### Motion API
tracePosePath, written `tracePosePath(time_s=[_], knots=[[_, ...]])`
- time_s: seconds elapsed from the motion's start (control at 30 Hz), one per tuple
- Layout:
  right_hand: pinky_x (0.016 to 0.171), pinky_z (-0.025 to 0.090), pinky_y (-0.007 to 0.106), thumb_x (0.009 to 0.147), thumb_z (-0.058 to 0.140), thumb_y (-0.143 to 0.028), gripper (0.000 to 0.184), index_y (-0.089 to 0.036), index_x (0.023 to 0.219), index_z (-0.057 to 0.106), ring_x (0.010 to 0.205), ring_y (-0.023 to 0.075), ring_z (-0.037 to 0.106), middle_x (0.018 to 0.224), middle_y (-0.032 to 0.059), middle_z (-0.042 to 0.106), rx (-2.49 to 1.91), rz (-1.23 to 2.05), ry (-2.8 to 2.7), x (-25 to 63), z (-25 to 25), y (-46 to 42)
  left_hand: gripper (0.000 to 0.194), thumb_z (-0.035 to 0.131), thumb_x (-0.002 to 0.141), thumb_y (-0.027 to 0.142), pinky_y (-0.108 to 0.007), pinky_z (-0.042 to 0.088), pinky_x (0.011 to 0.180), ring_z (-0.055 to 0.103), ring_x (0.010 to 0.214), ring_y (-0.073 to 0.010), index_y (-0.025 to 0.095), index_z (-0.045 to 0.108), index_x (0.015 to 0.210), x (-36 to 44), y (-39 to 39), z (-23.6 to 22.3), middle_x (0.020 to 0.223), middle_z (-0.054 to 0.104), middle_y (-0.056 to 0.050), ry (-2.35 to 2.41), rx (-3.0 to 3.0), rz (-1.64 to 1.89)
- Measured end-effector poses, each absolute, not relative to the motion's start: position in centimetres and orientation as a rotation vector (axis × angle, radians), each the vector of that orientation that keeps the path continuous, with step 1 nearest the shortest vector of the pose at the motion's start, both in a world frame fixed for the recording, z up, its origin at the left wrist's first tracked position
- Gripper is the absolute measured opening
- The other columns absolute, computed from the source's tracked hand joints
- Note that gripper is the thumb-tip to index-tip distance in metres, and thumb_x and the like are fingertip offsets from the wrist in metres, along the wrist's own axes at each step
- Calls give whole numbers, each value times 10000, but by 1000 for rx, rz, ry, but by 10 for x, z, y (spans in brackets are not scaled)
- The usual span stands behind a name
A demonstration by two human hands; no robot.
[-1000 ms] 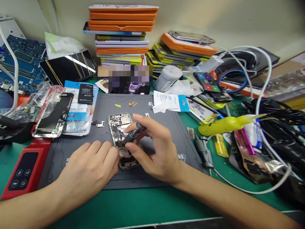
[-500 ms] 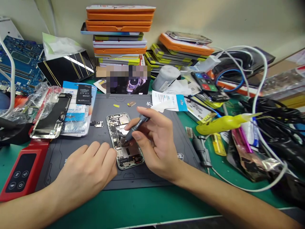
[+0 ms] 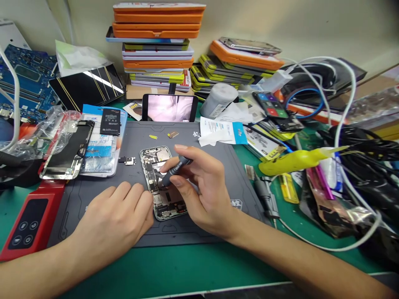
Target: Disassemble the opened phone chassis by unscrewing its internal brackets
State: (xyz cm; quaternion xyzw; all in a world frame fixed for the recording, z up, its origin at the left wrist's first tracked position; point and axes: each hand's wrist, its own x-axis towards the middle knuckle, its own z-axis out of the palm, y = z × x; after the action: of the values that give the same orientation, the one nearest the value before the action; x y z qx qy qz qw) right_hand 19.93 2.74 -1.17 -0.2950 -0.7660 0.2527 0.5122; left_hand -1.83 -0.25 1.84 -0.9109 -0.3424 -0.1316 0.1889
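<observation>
An opened phone point(image 3: 162, 154) lies on the dark grey work mat point(image 3: 215, 151), its inner boards and parts bare. My right hand point(image 3: 207, 187) is closed round a grey screwdriver point(image 3: 177, 167), thumb and fingers on its handle and one finger up at its top end. The screwdriver leans over the middle of the phone; its tip is hard to make out. My left hand point(image 3: 116, 218) is closed at the phone's lower left edge, knuckles up. Its fingertips are hidden, so I cannot tell what they grip. A small phone part point(image 3: 128, 160) lies left of the phone.
A detached phone screen point(image 3: 67, 151) and a black battery point(image 3: 110, 121) lie to the left, by a red device point(image 3: 29, 224). Behind the mat stands a lit phone point(image 3: 170, 109). Stacked boxes point(image 3: 156, 31) are at the back. A yellow bottle point(image 3: 288, 162) and cables crowd the right.
The screwdriver's upper end has lifted, then dipped slightly again in my right hand. My left hand has barely moved. The standing phone's screen went from a dark, purple picture to a pale pink one.
</observation>
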Motion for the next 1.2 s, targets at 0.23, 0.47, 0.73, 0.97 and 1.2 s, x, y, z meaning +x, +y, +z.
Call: tracePosePath(time_s=[0.23, 0.47, 0.73, 0.97, 1.2], knots=[[776, 655, 325, 1088, 523, -103, 558, -316, 1589, 395, 819, 139, 647, 1214, 65, 668, -702, 626, -1841, 199, -13, 27, 310, 551, 995, 155, -388, 324, 561, 493, 591, -211, 239, 499, 701, -18, -1, 19, 648, 487, 6, -959, -2557, -364], [808, 666, 320, 1055, 563, -63, 625, -307, 1607, 398, 1002, 177, 734, 1254, 78, 698, -655, 530, -1893, 200, -10, 30, 307, 556, 1001, 167, -394, 324, 559, 504, 597, -218, 240, 506, 707, -18, -2, 17, 653, 492, 4, -967, -2556, -363], [980, 657, 366, 950, 550, 1, 656, -194, 1572, 479, 1184, 222, 726, 1324, 123, 750, -518, 302, -2008, 202, 0, 32, 286, 539, 1030, 171, -396, 331, 577, 511, 623, -227, 227, 539, 749, -18, -2, 16, 682, 524, -6, -972, -2565, -396], [1015, 654, 402, 969, 506, -6, 678, -221, 1606, 419, 1300, 228, 665, 1416, 126, 681, -600, 374, -1973, 202, -1, 29, 297, 530, 1060, 134, -403, 310, 601, 464, 617, -225, 229, 536, 778, -21, -2, 15, 698, 531, -5, -945, -2561, -427], [655, 660, 351, 1013, 651, -125, 725, -335, 1637, 348, 850, 176, 705, 1435, 102, 648, -739, 451, -1890, 199, -11, 28, 252, 484, 1068, 62, -401, 362, 639, 568, 677, -217, 142, 702, 969, -23, -3, 21, 864, 742, -50, -854, -2573, -488]])
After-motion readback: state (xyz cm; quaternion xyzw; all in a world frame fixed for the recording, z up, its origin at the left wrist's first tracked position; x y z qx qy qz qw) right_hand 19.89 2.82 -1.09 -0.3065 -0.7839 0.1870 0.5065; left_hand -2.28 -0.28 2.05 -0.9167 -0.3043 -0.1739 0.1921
